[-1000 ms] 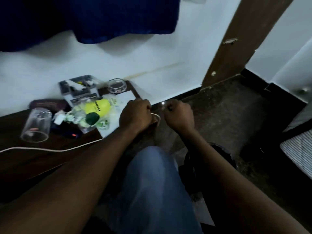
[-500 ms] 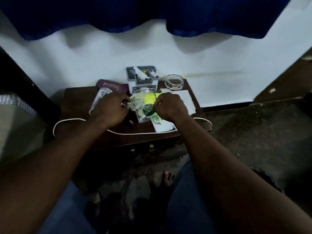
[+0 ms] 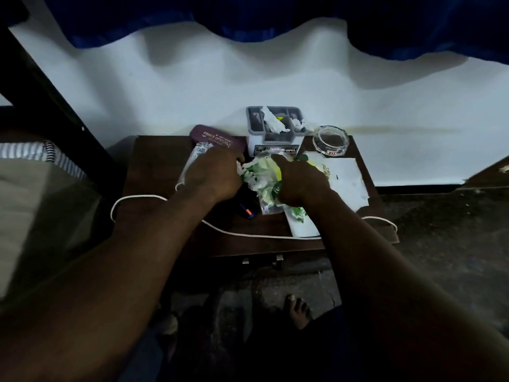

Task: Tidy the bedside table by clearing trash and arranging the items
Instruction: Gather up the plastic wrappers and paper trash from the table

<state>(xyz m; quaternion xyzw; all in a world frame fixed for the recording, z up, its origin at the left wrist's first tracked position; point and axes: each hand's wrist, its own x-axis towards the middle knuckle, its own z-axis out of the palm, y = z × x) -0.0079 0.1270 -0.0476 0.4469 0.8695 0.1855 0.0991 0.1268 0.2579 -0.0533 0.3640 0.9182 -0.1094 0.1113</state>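
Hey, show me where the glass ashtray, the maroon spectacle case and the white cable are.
glass ashtray (image 3: pixel 330 151), head view, on its front wall.
maroon spectacle case (image 3: pixel 217 137), head view, on the lettered lid.
white cable (image 3: pixel 242 234), head view, on its middle stretch.

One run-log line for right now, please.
phase: clearing trash | left hand: on wrapper pile, grip unclear | right hand: on wrapper pile, grip unclear | cable: across table | organizer, ashtray: at back
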